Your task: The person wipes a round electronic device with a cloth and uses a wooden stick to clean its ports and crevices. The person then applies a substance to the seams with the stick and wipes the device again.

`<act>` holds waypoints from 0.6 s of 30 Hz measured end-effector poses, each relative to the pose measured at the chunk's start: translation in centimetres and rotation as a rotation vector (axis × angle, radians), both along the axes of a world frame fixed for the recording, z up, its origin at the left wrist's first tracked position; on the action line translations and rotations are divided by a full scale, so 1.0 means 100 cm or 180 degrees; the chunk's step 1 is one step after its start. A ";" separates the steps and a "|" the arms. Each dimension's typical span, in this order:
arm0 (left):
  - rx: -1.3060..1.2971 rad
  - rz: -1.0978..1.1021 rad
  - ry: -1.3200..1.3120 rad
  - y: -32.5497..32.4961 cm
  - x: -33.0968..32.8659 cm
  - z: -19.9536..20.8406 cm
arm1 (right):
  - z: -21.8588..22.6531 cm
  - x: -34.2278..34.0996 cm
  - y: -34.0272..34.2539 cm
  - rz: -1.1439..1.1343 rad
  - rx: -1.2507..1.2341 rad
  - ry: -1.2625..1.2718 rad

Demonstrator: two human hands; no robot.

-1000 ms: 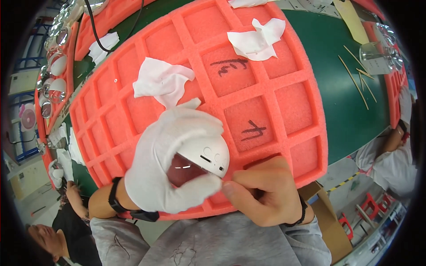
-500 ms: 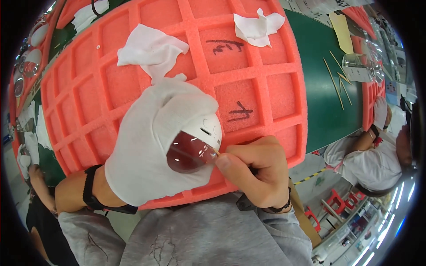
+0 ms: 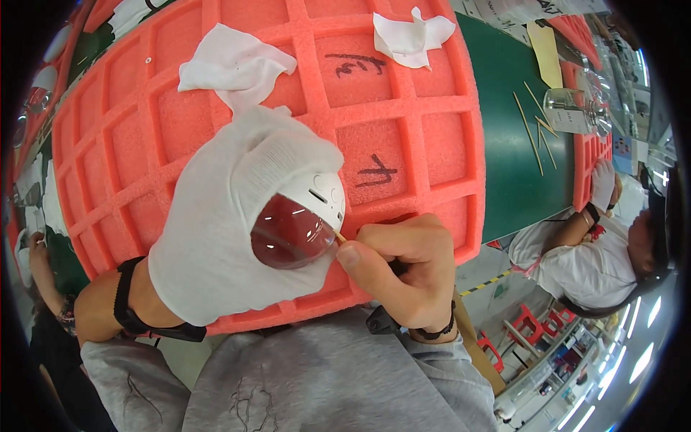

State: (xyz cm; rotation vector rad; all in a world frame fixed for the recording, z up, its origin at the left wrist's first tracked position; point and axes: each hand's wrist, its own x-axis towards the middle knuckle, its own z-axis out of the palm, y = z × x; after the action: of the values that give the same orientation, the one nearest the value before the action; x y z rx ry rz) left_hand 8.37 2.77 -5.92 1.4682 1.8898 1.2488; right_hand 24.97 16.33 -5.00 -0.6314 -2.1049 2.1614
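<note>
My left hand (image 3: 230, 216), in a white cloth glove, is wrapped round a rounded white device (image 3: 317, 189) with a glossy dark red see-through dome (image 3: 291, 234). The white part has a small slot and round marks. My bare right hand (image 3: 399, 270) pinches a thin wooden stick (image 3: 340, 237) between thumb and index finger. The stick's tip meets the dome's right edge, close to the white shell. Most of the stick is hidden in my fingers. Both hands are above a pink foam tray (image 3: 374, 209) divided into square compartments.
Two crumpled white cloths (image 3: 237, 65) (image 3: 412, 37) lie on the tray. Several wooden sticks (image 3: 529, 133) and a glass jar (image 3: 568, 110) are on the green table (image 3: 504, 165) to the right. A co-worker (image 3: 590, 252) sits at the right; another person's arm (image 3: 44, 273) shows at the left.
The whole view has shifted slightly, so the tray and my hands appear farther left and higher. The device is turned a little in my left hand; the stick stays at the dome's edge.
</note>
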 end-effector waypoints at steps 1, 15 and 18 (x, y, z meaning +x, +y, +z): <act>0.0000 -0.0009 0.0009 -0.001 0.000 0.000 | -0.001 0.002 -0.002 -0.0005 0.0085 0.0017; 0.0095 -0.0011 0.0085 -0.005 -0.003 0.000 | -0.001 0.000 -0.007 0.0013 0.0162 0.0142; 0.0073 0.0017 0.0057 -0.004 -0.002 0.000 | 0.003 -0.003 -0.004 0.0040 0.0136 -0.0006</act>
State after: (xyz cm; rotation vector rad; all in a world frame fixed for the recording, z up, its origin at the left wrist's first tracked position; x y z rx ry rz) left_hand 8.15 2.35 -5.87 1.4917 1.8979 1.2679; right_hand 24.72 15.96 -4.71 -0.6182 -2.1554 2.1170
